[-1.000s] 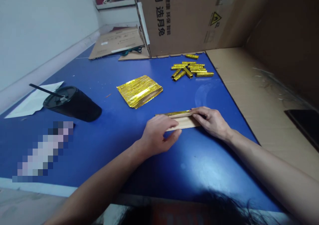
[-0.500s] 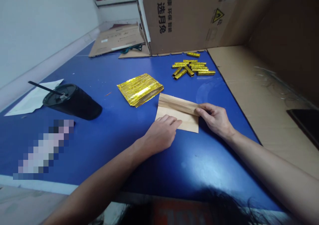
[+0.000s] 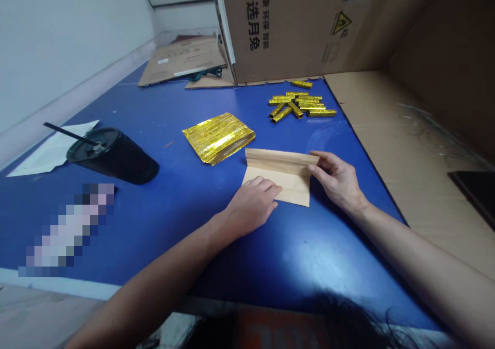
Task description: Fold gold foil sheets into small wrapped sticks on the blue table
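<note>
A sheet of brown kraft paper (image 3: 280,176) lies flat on the blue table (image 3: 216,271), with a folded band along its far side. My left hand (image 3: 251,207) rests palm down on the sheet's near left part, fingers together. My right hand (image 3: 336,181) is at the sheet's right end, with thumb and fingers pinching the corner of the fold. Beyond the sheet lies a flat stack of gold foil sheets (image 3: 218,137). Further back, several short gold foil tubes (image 3: 297,105) sit in a loose pile, out of reach of both hands.
A black lidded tumbler with a straw (image 3: 112,155) stands on a white paper sheet (image 3: 54,153) to the left. A pixelated blur (image 3: 67,228) covers something nearby. A large cardboard box (image 3: 282,29) stands behind the table, and a cardboard sheet (image 3: 406,153) lies along its right edge.
The paper has gone from a narrow folded strip with a gold edge showing to a wider opened sheet. The gold edge is no longer visible. My right hand has shifted slightly right along the fold.
</note>
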Demonstrator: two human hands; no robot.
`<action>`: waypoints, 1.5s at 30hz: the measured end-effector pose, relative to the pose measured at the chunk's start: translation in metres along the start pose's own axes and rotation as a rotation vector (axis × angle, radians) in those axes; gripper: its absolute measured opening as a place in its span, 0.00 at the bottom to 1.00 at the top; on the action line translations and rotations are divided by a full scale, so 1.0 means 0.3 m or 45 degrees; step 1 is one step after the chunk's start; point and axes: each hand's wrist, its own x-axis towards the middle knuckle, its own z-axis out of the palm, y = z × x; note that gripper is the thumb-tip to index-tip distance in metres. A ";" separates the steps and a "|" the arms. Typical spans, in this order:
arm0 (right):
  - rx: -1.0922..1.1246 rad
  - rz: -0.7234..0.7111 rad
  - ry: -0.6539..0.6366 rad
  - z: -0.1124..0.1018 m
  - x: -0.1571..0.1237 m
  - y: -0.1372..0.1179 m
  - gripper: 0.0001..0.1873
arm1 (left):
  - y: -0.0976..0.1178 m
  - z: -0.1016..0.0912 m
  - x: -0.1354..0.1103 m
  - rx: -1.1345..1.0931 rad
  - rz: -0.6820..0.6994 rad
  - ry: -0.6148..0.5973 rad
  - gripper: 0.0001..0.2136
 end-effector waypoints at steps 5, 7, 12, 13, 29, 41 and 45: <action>-0.281 -0.086 0.280 -0.028 -0.006 -0.039 0.18 | -0.002 0.011 0.002 -0.024 -0.001 0.023 0.09; -0.455 -0.139 0.326 -0.043 -0.022 -0.075 0.11 | -0.003 0.014 0.003 -0.039 -0.017 0.036 0.08; -0.622 -0.520 -0.451 -0.037 -0.070 -0.156 0.10 | 0.001 0.010 0.003 -0.080 -0.044 0.075 0.07; -0.702 -0.567 -0.568 -0.030 -0.077 -0.165 0.12 | 0.001 0.008 0.003 -0.089 -0.048 0.079 0.07; -0.831 -0.521 -0.581 -0.016 -0.073 -0.140 0.10 | -0.033 -0.025 -0.011 0.021 -0.117 0.006 0.13; -0.504 -0.269 -0.606 -0.043 -0.039 -0.134 0.09 | -0.108 -0.029 0.008 -0.334 -0.319 0.193 0.06; -0.417 -0.146 -0.488 -0.033 -0.042 -0.114 0.10 | -0.116 -0.029 0.009 -0.405 -0.369 0.203 0.04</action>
